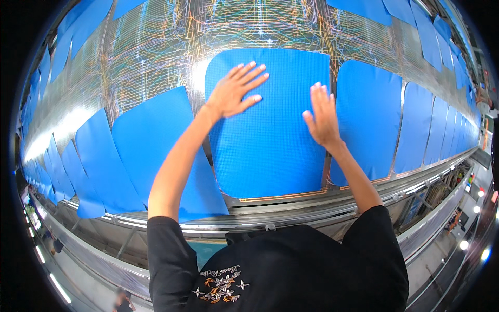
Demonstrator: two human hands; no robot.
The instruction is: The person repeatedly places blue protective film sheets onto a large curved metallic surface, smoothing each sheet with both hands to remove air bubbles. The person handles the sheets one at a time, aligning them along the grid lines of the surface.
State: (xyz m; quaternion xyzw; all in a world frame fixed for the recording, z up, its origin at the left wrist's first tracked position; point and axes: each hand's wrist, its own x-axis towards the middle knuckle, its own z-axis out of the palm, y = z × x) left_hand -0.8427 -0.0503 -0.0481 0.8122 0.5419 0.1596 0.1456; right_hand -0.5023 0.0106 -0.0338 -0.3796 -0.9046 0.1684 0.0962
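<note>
In front of me a blue textured sheet (270,151) with rounded corners lies flat on a metal table (150,67) covered in coloured lines. My left hand (234,91) is over the sheet's upper left part, palm down with fingers spread. Near the sheet's right edge is my right hand (323,117), its fingers stretched out and held close together, the thumb apart. Neither hand grips anything. Whether the right palm touches the sheet cannot be made out.
Another blue sheet (368,119) lies just right of mine, with several more beyond it. Loose, overlapping blue sheets (150,140) lie to the left. A metal rail (249,216) runs along the table's near edge. At the lower left is a person (123,301).
</note>
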